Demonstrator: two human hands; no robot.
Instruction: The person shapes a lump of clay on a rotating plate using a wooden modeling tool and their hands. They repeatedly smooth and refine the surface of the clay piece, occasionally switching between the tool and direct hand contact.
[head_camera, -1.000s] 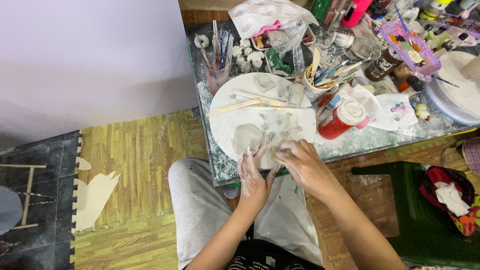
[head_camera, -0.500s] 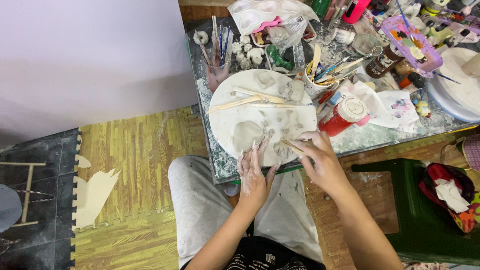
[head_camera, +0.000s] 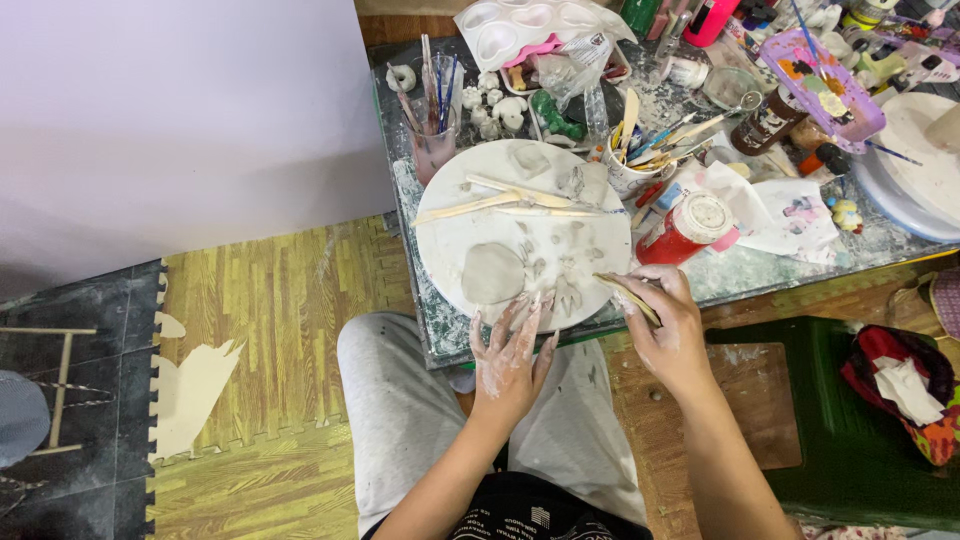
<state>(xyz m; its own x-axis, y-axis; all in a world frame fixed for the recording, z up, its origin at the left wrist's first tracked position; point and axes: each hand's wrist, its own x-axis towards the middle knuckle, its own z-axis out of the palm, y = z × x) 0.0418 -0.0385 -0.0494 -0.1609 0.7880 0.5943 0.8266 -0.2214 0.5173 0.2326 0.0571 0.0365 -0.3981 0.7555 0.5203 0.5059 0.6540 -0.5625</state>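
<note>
The left hand (head_camera: 510, 350), clay-smeared, rests with fingers spread wide on the near rim of the round white work board (head_camera: 450, 240), just beside the flattened grey clay slab (head_camera: 492, 272). The right hand (head_camera: 665, 320) is closed on a slim wooden modelling tool (head_camera: 628, 298), its tip pointing toward the small clay pieces (head_camera: 565, 292) near the board's front edge. Compared with a second ago, the right hand has withdrawn from the board centre to its right edge, now holding the tool. Judgement: shaping by fingers has given way to tool work. A red paint jar with white lid (head_camera: 690, 228) stands on the tabletop (head_camera: 780, 268) beside it.
</note>
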